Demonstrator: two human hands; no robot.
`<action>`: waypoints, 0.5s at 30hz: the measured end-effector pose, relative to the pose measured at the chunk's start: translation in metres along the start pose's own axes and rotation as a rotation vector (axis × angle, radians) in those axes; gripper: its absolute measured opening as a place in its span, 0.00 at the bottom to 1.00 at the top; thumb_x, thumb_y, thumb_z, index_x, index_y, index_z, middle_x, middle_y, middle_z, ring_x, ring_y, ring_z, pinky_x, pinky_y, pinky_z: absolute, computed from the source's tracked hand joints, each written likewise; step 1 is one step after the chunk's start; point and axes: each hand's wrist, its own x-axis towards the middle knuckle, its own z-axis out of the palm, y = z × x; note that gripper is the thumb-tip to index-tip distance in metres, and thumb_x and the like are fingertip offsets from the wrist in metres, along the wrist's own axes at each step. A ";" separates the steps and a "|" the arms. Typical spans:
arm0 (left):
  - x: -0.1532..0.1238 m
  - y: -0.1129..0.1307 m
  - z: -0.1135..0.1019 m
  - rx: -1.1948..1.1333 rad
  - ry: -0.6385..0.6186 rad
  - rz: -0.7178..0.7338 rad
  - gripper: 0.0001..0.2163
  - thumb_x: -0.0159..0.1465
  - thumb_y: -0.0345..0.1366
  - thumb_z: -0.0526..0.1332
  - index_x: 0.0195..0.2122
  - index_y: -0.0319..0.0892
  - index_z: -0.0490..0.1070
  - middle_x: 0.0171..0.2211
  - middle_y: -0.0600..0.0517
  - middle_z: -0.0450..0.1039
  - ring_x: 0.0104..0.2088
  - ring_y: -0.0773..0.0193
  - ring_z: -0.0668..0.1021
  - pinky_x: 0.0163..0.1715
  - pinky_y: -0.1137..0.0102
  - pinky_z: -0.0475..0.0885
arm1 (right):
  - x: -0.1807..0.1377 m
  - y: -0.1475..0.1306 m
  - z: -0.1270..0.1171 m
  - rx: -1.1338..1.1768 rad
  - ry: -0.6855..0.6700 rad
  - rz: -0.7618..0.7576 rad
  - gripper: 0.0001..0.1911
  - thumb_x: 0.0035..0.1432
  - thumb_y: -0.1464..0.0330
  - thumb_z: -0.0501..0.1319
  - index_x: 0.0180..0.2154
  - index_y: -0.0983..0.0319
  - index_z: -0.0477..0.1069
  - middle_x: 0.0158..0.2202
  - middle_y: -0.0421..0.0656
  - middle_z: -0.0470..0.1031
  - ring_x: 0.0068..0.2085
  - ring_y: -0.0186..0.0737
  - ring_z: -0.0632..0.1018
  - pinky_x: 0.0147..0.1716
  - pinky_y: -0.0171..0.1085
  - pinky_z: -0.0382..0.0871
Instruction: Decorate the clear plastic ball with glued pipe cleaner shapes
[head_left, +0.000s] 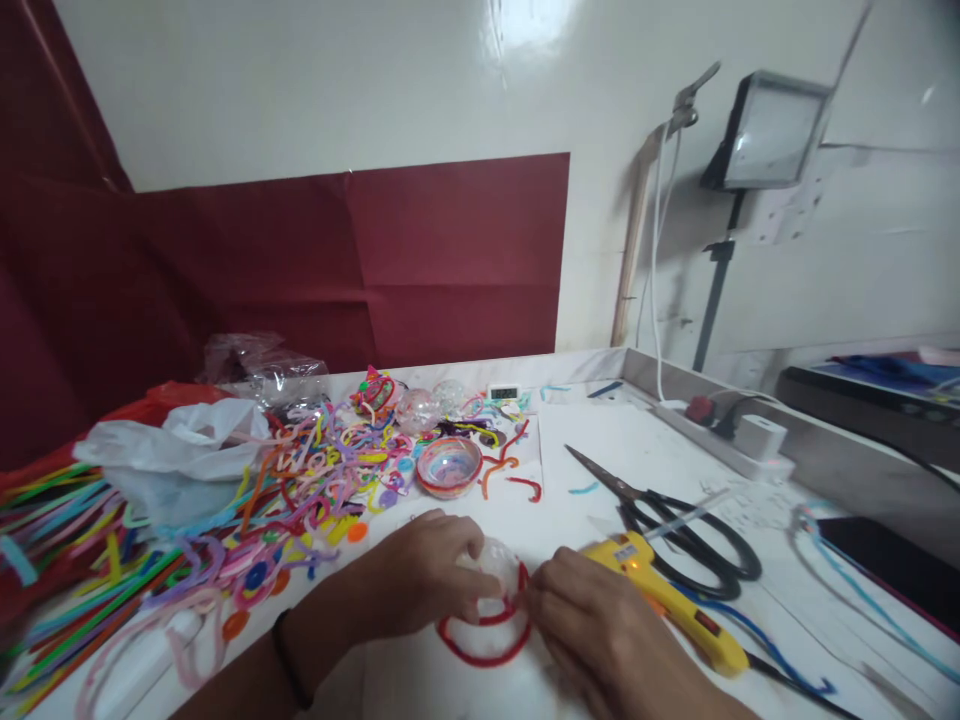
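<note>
Room on the tabletop (585,365) is kinda boxed in by a raised rim (832,450) and squeezed by pipe cleaners (322,470) left, scissors (636,497) and a glue gun (701,622) right. Front and centre, a see-through rounded piece (498,560) is gripped by the left hand's (442,570) curled fingers; a fuzzy red loop (487,660) is met by the right hand's (596,605) bunched ones, grip can't be told.

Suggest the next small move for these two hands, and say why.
Perhaps ease the red pipe cleaner closer around the clear rounded piece with the right hand: the left hand grips that piece, while the pipe cleaner bows away below it.
</note>
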 end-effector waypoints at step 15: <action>-0.005 -0.004 0.006 -0.336 0.115 -0.101 0.14 0.59 0.33 0.70 0.45 0.46 0.74 0.38 0.53 0.68 0.38 0.63 0.73 0.39 0.72 0.69 | -0.008 0.003 0.040 -0.173 0.261 -0.121 0.18 0.71 0.69 0.43 0.38 0.63 0.70 0.27 0.42 0.69 0.28 0.40 0.67 0.26 0.39 0.56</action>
